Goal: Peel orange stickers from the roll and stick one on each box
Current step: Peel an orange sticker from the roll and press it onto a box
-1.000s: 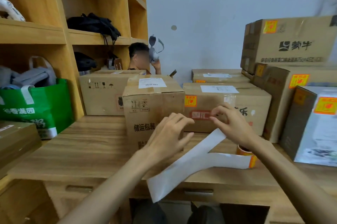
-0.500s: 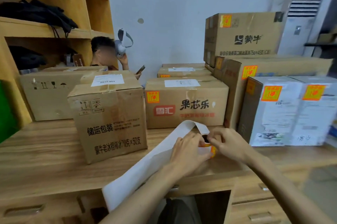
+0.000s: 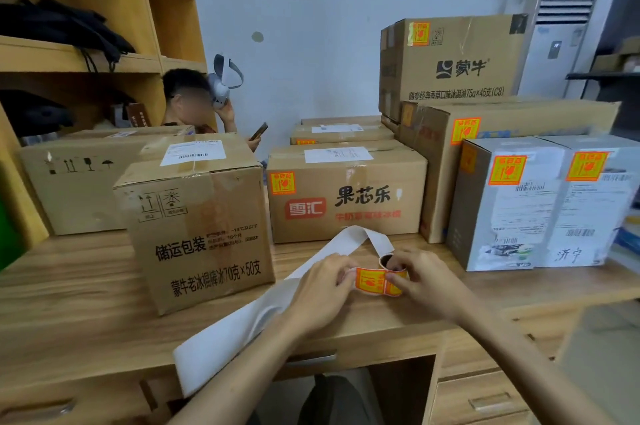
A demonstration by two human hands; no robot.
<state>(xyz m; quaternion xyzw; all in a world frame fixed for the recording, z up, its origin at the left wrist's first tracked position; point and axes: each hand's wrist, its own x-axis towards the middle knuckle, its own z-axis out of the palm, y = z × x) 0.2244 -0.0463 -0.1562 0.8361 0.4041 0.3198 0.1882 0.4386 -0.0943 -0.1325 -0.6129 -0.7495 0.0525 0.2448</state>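
Near the front edge of the desk, the right hand curls round the small, brown-cored sticker roll. The left hand pinches the orange sticker unrolled from it. The bare white backing strip trails over that edge.

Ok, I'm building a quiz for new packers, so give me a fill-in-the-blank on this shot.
1. The right hand grips the roll, whose stickers are ____.
2. The left hand pinches the strip, whose bare part is ____.
3. At the right stand ____ white boxes.
Missing words: orange; white; two.
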